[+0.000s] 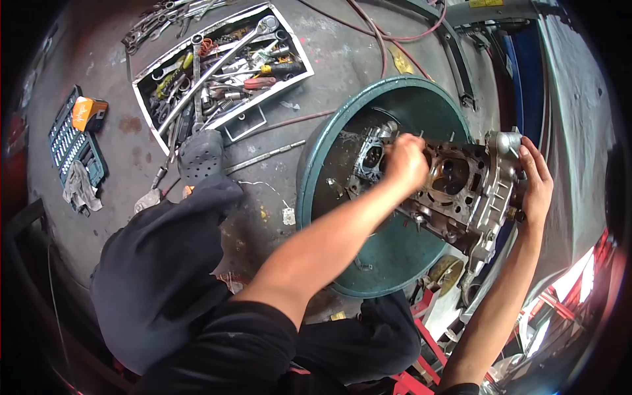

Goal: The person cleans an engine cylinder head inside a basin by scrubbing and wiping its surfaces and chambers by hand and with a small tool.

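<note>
A greasy metal engine block [464, 214] with round cylinder bores leans over a green tub [304, 197]. Its far end is down inside the tub, and its near end rises past the right rim. My left hand [407, 161] is closed in a fist over the top face, between the bores. Whatever is in those fingers, if anything, is hidden. At the raised end, my right hand [536, 181] wraps around the side of the block, its fingers by a silver metal housing [505, 142]. The thumb is hard to make out.
A white-edged toolbox [224, 76] full of ratchets, wrenches and screwdrivers lies on the floor. Loose wrenches [161, 25], a socket set [79, 150], an orange box [89, 113] and a rag [81, 187] lie around it. Hoses [378, 29] run behind the tub; a grey cover [576, 125] hangs at right.
</note>
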`<state>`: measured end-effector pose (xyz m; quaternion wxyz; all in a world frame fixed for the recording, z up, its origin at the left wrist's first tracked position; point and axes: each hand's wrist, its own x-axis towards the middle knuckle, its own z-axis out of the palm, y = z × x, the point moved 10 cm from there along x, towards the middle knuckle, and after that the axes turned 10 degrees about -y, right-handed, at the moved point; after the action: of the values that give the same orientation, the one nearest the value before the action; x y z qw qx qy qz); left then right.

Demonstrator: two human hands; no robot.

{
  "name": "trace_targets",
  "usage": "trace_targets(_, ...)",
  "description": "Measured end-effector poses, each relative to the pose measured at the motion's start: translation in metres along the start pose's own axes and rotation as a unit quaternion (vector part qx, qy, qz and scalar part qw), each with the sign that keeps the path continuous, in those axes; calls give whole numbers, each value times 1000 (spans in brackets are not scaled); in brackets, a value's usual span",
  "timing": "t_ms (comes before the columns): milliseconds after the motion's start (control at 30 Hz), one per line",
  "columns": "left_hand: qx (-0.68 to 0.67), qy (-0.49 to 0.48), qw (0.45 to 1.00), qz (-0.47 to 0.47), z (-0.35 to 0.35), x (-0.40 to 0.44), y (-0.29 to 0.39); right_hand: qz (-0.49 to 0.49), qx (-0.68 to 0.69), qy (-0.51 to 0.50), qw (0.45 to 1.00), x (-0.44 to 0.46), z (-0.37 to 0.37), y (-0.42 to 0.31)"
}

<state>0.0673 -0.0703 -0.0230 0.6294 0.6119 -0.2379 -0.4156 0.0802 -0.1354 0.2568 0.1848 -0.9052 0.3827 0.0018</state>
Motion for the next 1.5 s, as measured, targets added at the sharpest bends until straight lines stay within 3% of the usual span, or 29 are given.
trace_targets(33,-1,80,993,86,-12,-16,21,7,6,4,1000,0,3,-1)
trace_targets(67,0,120,987,111,-21,-19,16,19,8,10,1000,-5,5,-4)
trace_targets(100,131,167,971,107,-88,-28,-56,33,142,-7,989,2,90,20)
trace_targets(133,106,122,986,31,-87,-13,-104,25,119,-27,992,-1,91,19)
trace_targets(167,129,25,985,-112,-105,-18,-119,-1,108,-34,994,3,94,14)
trace_targets(267,267,-128,924,-243,-124,11,-169,4,165,-18,986,6,95,25)
trace_targets(367,423,1,905,-55,-125,50,-153,39,180,-9,983,2,93,26)
trace_targets(400,510,-35,860,-11,-119,58,-146,30,159,-8,987,3,92,24)
trace_targets(433,519,-70,852,24,-118,69,-153,22,138,-2,990,3,89,24)
trace_targets(500,487,-197,844,-110,-124,71,-210,7,150,0,989,2,89,22)
trace_targets(567,614,-219,745,-145,-113,33,-238,5,159,3,987,2,89,22)
trace_targets(633,692,-310,630,-166,-89,5,-250,7,177,1,984,1,91,21)
trace_targets(667,660,-240,695,-151,-99,15,-243,13,172,4,985,0,90,19)
trace_targets(700,672,-135,715,-136,-116,26,-229,-9,173,-1,985,3,91,22)
trace_targets(767,599,-202,743,-219,-127,28,-231,-1,156,-1,988,2,88,22)
trace_targets(800,519,-196,797,-239,-126,29,-236,-9,168,-5,986,3,89,20)
trace_targets(833,433,-130,859,-238,-134,24,-211,-6,151,5,988,4,88,22)
trace_targets(900,306,14,913,-270,-151,13,-183,-4,146,-22,989,6,91,26)
trace_targets(933,199,106,941,-250,-159,1,-161,-3,141,-24,990,4,90,24)
trace_targets(1033,-15,233,972,24,-152,-15,-107,25,141,-71,987,5,97,21)
trace_targets(1067,-48,217,975,21,-150,-30,-75,57,159,-92,981,5,101,21)
trace_targets(1133,-29,249,960,124,-125,-25,-53,106,143,-132,975,7,104,22)
trace_targets(1167,-116,130,983,52,-116,-26,-32,102,135,-136,976,9,105,17)
trace_targets(1233,6,170,976,139,-98,-31,-5,123,170,-146,967,11,111,19)
trace_targets(1300,-42,113,983,141,-89,-38,-2,127,149,-139,971,11,110,16)
trace_targets(1333,8,91,987,135,-87,-41,-6,117,154,-132,972,14,111,17)
trace_targets(1433,79,24,996,-10,-97,-25,-31,128,176,-144,965,13,113,22)
trace_targets(1500,15,49,996,78,-87,-32,-8,87,169,-124,974,24,109,31)
